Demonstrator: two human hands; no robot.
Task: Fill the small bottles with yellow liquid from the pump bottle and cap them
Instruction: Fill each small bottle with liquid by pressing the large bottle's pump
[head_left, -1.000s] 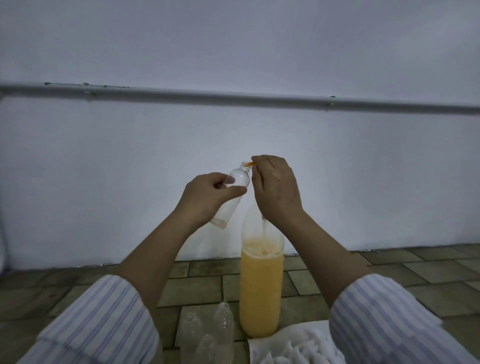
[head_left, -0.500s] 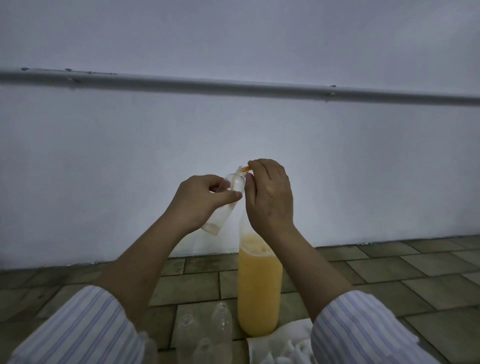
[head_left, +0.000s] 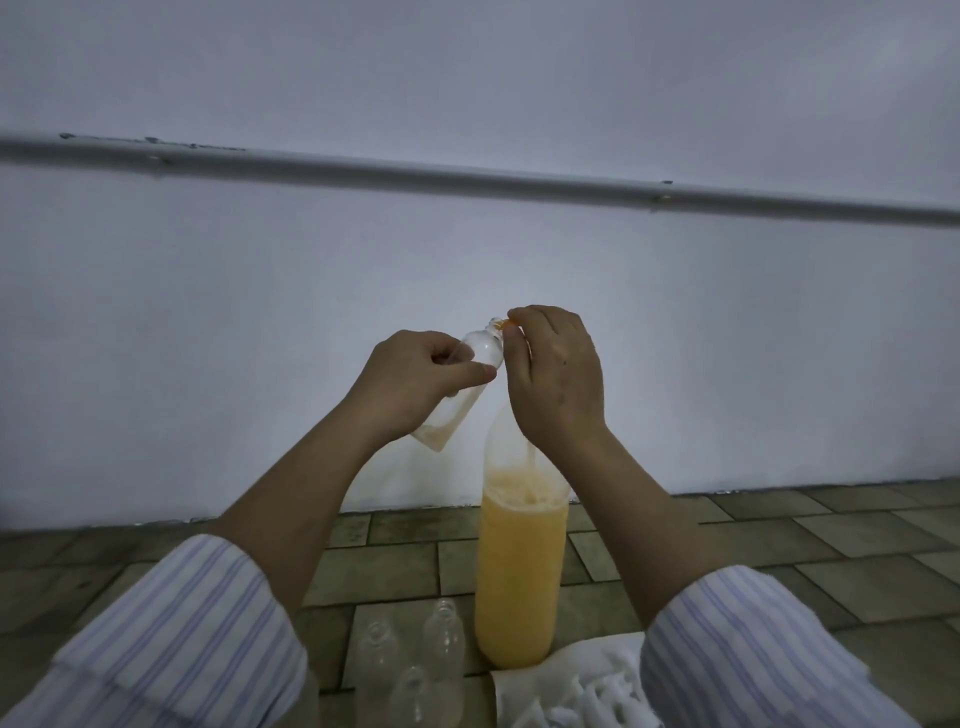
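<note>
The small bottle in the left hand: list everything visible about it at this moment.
The small bottle is clear, plastic-looking, with a rounded shoulder, short threaded neck and flat base. It carries no cap and is tilted, mouth up and to the right, base down-left. It looks nearly empty; a faint yellowish tint shows at the base. The left hand grips its middle, thumb across the front. The orange spout under the right hand sits at its mouth. It is held in the air above the floor, left of the pump bottle.

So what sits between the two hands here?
Head view: the small bottle's neck, with the orange pump spout at its mouth; left hand holds it, right hand covers the pump.
</note>
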